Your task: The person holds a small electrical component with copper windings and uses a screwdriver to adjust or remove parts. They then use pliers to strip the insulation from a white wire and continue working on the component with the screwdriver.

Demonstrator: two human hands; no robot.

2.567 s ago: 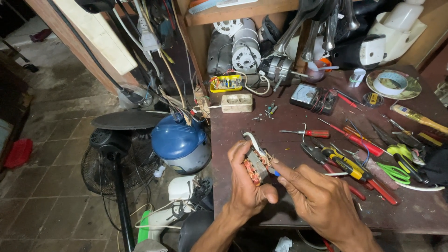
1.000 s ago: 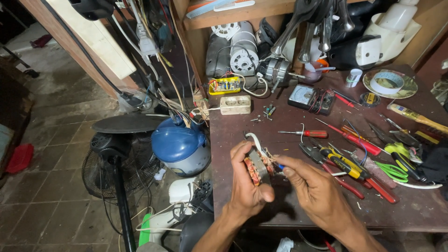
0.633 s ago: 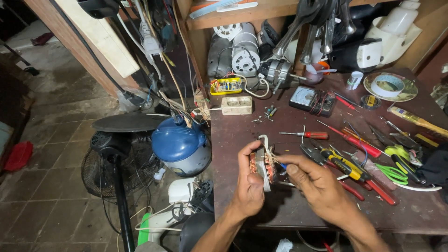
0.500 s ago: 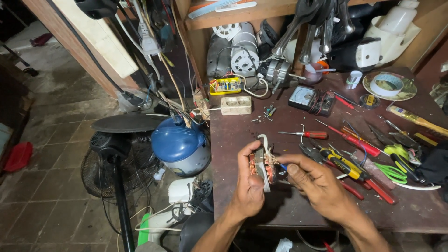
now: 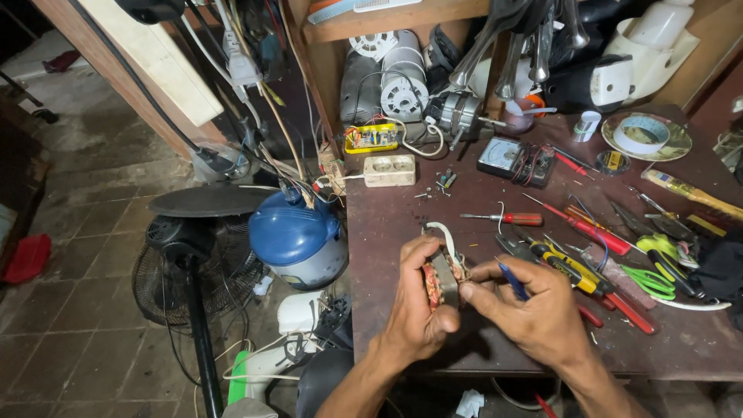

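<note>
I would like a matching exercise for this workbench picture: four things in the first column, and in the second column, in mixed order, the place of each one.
Things:
1. small motor coil
2. blue pen-like tool
3. roll of tape
4. blue rice cooker

Places:
A. on a plate at the bench's far right
B. in the left hand
C. on the floor left of the bench
D. in the right hand

Pairs: 1-B, 2-D, 3-A, 4-C

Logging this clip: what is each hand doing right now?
Left hand: closed around a small motor coil.
Right hand: fingertips on the same coil, a blue-handled tool tucked between its fingers.
</note>
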